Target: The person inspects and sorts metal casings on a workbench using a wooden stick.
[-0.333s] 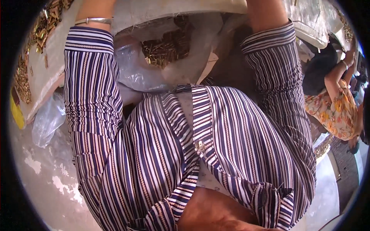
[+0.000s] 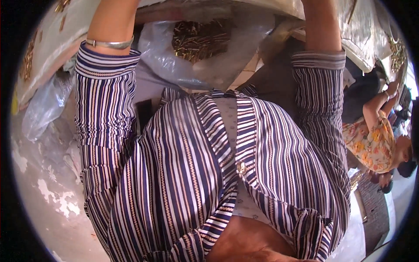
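Note:
Both of my hands are beyond the top edge; only the forearms show. My left forearm, in a striped sleeve (image 2: 104,96), wears a metal bangle (image 2: 111,44) and reaches up over the table's edge. My right forearm (image 2: 323,26) reaches the same way on the other side. Whatever the hands hold or touch is hidden. Between the forearms, below the table edge, a clear plastic bag (image 2: 157,52) lies open around a pile of small brass-coloured metal pieces (image 2: 200,41).
A pale covered table (image 2: 56,48) curves across the top left, with small metal pieces (image 2: 27,61) on it. Another plastic bag (image 2: 43,105) hangs at its left. To the right sits a person in a floral top (image 2: 371,142), arms raised near more small pieces (image 2: 397,54).
The view has shifted: the table edge and forearms sit differently, and less of the metal pile at upper left shows. The person at the right appears slightly lower.

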A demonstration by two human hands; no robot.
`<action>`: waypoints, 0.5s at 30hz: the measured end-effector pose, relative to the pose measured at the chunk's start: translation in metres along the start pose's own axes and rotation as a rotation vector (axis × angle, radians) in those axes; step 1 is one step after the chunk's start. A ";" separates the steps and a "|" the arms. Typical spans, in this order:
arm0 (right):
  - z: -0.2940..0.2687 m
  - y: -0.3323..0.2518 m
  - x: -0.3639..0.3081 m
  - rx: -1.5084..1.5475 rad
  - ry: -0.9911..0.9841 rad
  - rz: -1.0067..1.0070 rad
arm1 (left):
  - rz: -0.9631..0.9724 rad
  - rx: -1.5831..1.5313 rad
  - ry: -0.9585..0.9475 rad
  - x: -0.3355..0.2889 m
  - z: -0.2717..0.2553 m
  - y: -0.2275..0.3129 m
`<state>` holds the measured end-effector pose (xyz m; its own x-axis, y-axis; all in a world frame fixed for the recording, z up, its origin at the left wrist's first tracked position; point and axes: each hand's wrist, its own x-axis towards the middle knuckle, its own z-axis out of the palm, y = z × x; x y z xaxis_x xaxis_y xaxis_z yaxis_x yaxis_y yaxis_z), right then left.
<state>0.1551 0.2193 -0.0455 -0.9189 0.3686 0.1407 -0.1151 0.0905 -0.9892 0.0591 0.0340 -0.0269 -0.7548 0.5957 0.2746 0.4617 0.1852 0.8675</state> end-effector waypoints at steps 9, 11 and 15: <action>0.048 -0.054 -0.030 0.123 -0.117 -0.001 | 0.066 -0.442 -0.093 -0.041 -0.017 0.025; 0.055 -0.057 -0.036 0.016 -0.071 -0.009 | -0.188 -0.550 -0.108 -0.047 -0.018 0.025; 0.074 -0.067 -0.041 -0.200 -0.034 0.004 | -0.147 -0.670 -0.077 -0.057 -0.022 0.013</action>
<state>0.1727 0.1301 0.0122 -0.9317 0.3386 0.1318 -0.0370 0.2726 -0.9614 0.0971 -0.0149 -0.0222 -0.7411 0.6595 0.1258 -0.0493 -0.2403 0.9694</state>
